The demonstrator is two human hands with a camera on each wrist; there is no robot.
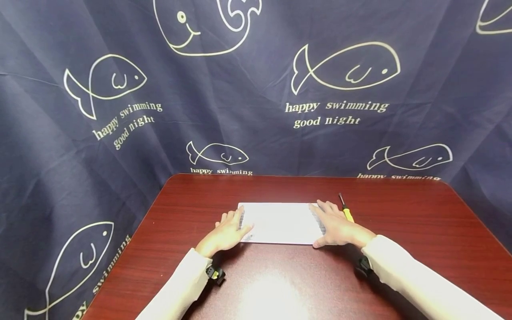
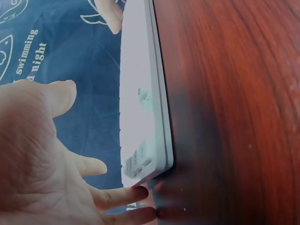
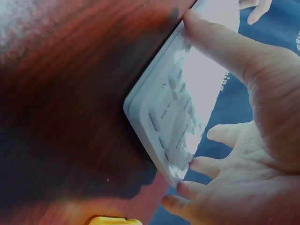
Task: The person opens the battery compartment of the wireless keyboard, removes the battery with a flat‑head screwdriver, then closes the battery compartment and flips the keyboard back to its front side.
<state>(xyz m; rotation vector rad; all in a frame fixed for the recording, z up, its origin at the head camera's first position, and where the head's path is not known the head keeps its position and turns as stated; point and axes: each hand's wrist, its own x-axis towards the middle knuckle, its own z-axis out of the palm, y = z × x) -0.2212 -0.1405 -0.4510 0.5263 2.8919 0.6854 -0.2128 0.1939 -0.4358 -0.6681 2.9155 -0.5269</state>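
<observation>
Through the head camera I'm seeing a white keyboard (image 1: 280,222) lying lengthwise across the reddish-brown table (image 1: 200,195), with the left hand (image 1: 226,232) spreading at its left end and the right hand (image 1: 338,226) spanning its right end. A screwdriver (image 1: 348,215) with a yellow handle is lying just beside the right hand, and a dark blue fish-print curtain (image 1: 248,102) is hanging behind. On the left wrist camera I'm finding that hand released, its fingers stretching by the keyboard's corner and its thumb standing apart; whether the fingertips are touching, I can't tell. On the right wrist camera I'm seeing the thumb touching the keyboard's front edge while the other fingers are extending loosely at its right end, unclenched.
</observation>
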